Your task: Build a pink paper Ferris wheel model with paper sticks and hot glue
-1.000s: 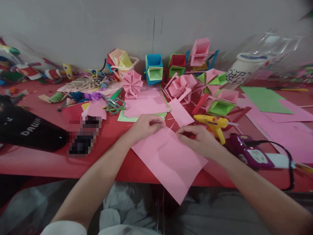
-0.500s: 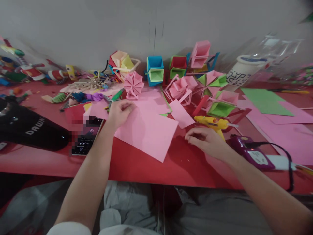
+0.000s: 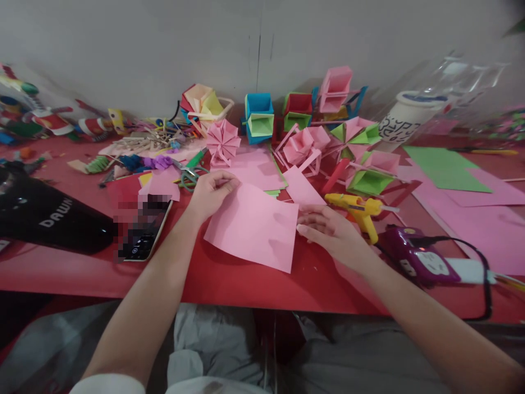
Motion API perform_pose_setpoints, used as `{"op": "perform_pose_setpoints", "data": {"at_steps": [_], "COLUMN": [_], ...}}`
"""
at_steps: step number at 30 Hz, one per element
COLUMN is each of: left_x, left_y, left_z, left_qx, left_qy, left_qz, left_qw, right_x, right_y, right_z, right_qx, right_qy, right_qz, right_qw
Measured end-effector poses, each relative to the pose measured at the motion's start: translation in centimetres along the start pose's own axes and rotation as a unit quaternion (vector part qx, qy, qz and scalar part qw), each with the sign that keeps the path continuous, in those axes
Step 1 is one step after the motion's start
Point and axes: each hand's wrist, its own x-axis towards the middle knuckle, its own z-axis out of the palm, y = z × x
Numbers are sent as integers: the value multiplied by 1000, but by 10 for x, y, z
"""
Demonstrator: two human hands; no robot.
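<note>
A pink sheet of paper [image 3: 254, 230] is slightly curved above the red tabletop [image 3: 229, 284]. My left hand [image 3: 213, 194] pinches its upper left corner between thumb and fingers. At the sheet's right edge is my right hand [image 3: 328, 232], fingers slightly curled and apart, with the fingertips close to or touching the paper; I cannot tell which. Behind the sheet lie more pink paper [image 3: 256, 167] and a smaller pink piece [image 3: 303, 186]. Scissors [image 3: 188, 172] with green handles rest just beyond my left hand.
A yellow glue gun [image 3: 356, 207] and a purple power strip [image 3: 422, 254] with a black cord lie at right. Folded paper models [image 3: 260, 117] line the back. On the left are a black tumbler [image 3: 53, 213] and a phone [image 3: 143, 238]. A patterned cup [image 3: 406, 120] leans at back right.
My left hand has shifted right with the pink sheet, which now bends and has turned a little. My right hand has moved left to the sheet's right edge.
</note>
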Motion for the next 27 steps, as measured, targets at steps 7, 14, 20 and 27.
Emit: {"op": "perform_pose_setpoints", "data": {"at_steps": [7,14,20,27], "left_x": [1,1,-5,-14], "left_y": [-6,-1,12,22], "left_z": [1,-2,1,18], "left_qx": [-1,19,18,34], "left_qy": [34,22,-82,-134], "left_qz": [-17,-41,-69,-35], "left_qw": [999,999,994,990], "right_x": [-5,-7,-4,3], "right_y": [-1,1,-4,10], "right_z": [-6,-9,-10,-10], "right_qx": [102,95,54,1], "right_qy": [-116,-40,-40,-32], "right_qz": [54,34,15,-25], "right_qw": [986,994,998,999]}}
